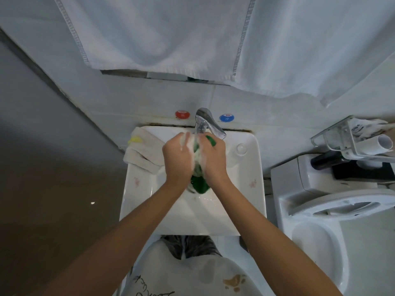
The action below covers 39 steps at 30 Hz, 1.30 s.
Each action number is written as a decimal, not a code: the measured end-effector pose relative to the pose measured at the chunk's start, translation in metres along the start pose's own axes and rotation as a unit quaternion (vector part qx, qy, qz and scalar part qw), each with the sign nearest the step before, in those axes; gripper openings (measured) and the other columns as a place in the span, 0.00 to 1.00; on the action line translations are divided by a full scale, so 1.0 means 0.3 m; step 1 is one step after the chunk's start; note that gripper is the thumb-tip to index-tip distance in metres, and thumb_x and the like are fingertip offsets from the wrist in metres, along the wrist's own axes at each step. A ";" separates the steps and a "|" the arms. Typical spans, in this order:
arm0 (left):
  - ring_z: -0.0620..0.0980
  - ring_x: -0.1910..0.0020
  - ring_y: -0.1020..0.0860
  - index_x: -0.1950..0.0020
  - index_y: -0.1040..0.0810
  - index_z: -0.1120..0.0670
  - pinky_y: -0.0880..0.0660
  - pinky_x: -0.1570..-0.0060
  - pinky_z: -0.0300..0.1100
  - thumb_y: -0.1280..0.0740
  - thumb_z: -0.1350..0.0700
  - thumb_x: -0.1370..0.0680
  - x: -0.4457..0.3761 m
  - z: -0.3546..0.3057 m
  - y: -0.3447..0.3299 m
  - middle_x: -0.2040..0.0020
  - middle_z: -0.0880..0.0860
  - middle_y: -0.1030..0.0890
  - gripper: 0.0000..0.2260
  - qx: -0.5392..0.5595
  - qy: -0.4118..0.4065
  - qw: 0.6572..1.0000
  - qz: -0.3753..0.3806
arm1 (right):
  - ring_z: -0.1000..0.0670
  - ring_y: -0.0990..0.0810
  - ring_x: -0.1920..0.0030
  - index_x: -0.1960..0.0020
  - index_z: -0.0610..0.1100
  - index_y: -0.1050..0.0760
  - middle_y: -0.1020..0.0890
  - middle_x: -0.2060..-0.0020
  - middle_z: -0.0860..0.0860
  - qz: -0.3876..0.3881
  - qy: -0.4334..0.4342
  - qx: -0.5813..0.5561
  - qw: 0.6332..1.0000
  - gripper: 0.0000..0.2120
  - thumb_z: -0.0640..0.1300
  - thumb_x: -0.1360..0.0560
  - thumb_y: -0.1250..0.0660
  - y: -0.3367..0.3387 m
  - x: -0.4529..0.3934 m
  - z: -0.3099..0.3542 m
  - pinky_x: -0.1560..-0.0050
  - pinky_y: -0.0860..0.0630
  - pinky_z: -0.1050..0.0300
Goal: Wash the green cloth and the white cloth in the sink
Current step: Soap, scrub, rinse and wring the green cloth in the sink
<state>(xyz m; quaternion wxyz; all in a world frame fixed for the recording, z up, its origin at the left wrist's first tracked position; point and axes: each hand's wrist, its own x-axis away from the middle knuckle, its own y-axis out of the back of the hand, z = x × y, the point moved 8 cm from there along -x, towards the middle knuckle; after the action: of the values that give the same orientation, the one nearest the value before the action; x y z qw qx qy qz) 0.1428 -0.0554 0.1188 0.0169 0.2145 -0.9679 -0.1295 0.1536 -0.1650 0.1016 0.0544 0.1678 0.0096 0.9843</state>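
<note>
While my left hand [178, 159] and right hand [213, 159] clutch it, the soapy green cloth [199, 183] bunches between my palms, its tail hanging below.

A white toilet [333, 210] stands just to the right of the basin, seat up, with a dark bottle [327, 160] lying on its cistern. Above that cistern a clear plastic holder [350, 135] carries a paper roll [384, 144]. Pale tiled wall [267, 107] runs behind the toilet, with a red dot [182, 114] and a blue dot [226, 117] stuck on it. White towels [171, 33] hang over the wall higher up. Far left of the toilet, the floor [53, 189] is brown. The light is dim and cool.
</note>
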 end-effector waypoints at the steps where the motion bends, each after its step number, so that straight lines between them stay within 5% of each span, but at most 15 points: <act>1: 0.40 0.77 0.34 0.72 0.37 0.51 0.38 0.73 0.30 0.38 0.65 0.21 0.030 -0.026 -0.008 0.75 0.45 0.36 0.21 0.008 -0.014 1.000 0.005 | 0.56 0.32 0.74 0.67 0.45 0.33 0.31 0.76 0.54 -0.021 -0.006 -0.026 0.999 0.16 0.34 0.22 0.41 0.007 -0.020 0.001 0.70 0.33 0.64; 7: 0.42 0.74 0.38 0.73 0.39 0.53 0.37 0.69 0.41 0.39 0.64 0.23 -0.075 0.027 0.019 0.75 0.47 0.36 0.20 0.020 0.060 0.998 -0.004 | 0.54 0.32 0.72 0.69 0.46 0.35 0.32 0.75 0.53 0.005 0.007 -0.025 1.000 0.17 0.35 0.22 0.40 -0.024 0.030 0.003 0.69 0.34 0.61; 10: 0.40 0.76 0.35 0.73 0.37 0.50 0.37 0.73 0.32 0.38 0.65 0.22 0.027 -0.023 -0.010 0.77 0.44 0.35 0.21 0.017 0.018 1.000 0.002 | 0.53 0.33 0.72 0.67 0.44 0.34 0.33 0.75 0.53 -0.036 -0.002 -0.059 0.998 0.15 0.34 0.22 0.40 0.006 -0.019 0.014 0.69 0.35 0.59; 16: 0.42 0.74 0.37 0.73 0.38 0.52 0.37 0.69 0.40 0.38 0.62 0.21 -0.048 0.017 0.017 0.75 0.46 0.35 0.21 0.038 0.070 0.997 -0.011 | 0.58 0.32 0.75 0.69 0.45 0.35 0.31 0.78 0.56 -0.006 0.019 -0.030 0.999 0.18 0.34 0.22 0.40 -0.004 0.050 0.005 0.70 0.32 0.64; 20: 0.40 0.76 0.33 0.72 0.34 0.49 0.35 0.71 0.35 0.38 0.61 0.21 0.077 -0.041 -0.033 0.75 0.45 0.33 0.20 0.036 0.044 0.998 0.018 | 0.60 0.31 0.77 0.68 0.45 0.31 0.30 0.77 0.55 -0.058 0.025 -0.051 0.997 0.17 0.33 0.22 0.40 0.044 -0.015 0.041 0.73 0.33 0.67; 26: 0.47 0.72 0.35 0.72 0.36 0.53 0.36 0.68 0.43 0.38 0.61 0.22 -0.045 0.034 0.006 0.74 0.49 0.35 0.18 0.062 0.122 0.990 -0.012 | 0.54 0.31 0.71 0.70 0.47 0.33 0.30 0.75 0.52 -0.008 0.023 -0.010 1.000 0.17 0.36 0.23 0.38 0.009 0.051 0.002 0.67 0.31 0.60; 31: 0.39 0.78 0.33 0.73 0.35 0.49 0.38 0.74 0.29 0.39 0.61 0.21 0.087 -0.052 -0.041 0.76 0.45 0.34 0.21 0.038 0.066 0.997 0.032 | 0.58 0.32 0.75 0.66 0.42 0.31 0.30 0.74 0.51 -0.078 0.020 -0.047 0.996 0.13 0.34 0.23 0.40 0.062 -0.022 0.025 0.71 0.32 0.63; 35: 0.43 0.74 0.37 0.74 0.37 0.50 0.37 0.69 0.40 0.39 0.61 0.22 -0.024 -0.002 -0.008 0.77 0.46 0.35 0.21 0.049 0.110 0.993 -0.005 | 0.57 0.34 0.74 0.72 0.50 0.35 0.32 0.78 0.57 -0.029 0.033 -0.019 0.999 0.20 0.36 0.24 0.39 0.030 0.048 0.001 0.69 0.35 0.61; 39: 0.40 0.77 0.33 0.72 0.33 0.49 0.35 0.72 0.34 0.38 0.60 0.21 0.068 -0.033 -0.042 0.77 0.45 0.32 0.19 0.046 0.076 0.996 0.031 | 0.57 0.34 0.75 0.70 0.46 0.34 0.32 0.77 0.54 -0.074 0.051 -0.024 0.996 0.18 0.34 0.23 0.40 0.066 0.001 0.031 0.71 0.35 0.61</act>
<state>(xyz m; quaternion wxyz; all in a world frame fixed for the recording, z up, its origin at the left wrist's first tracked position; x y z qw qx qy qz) 0.1304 -0.0773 0.1246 0.0844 0.1944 -0.9749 -0.0681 0.1543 -0.1846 0.1112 0.1308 0.1151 0.0016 0.9847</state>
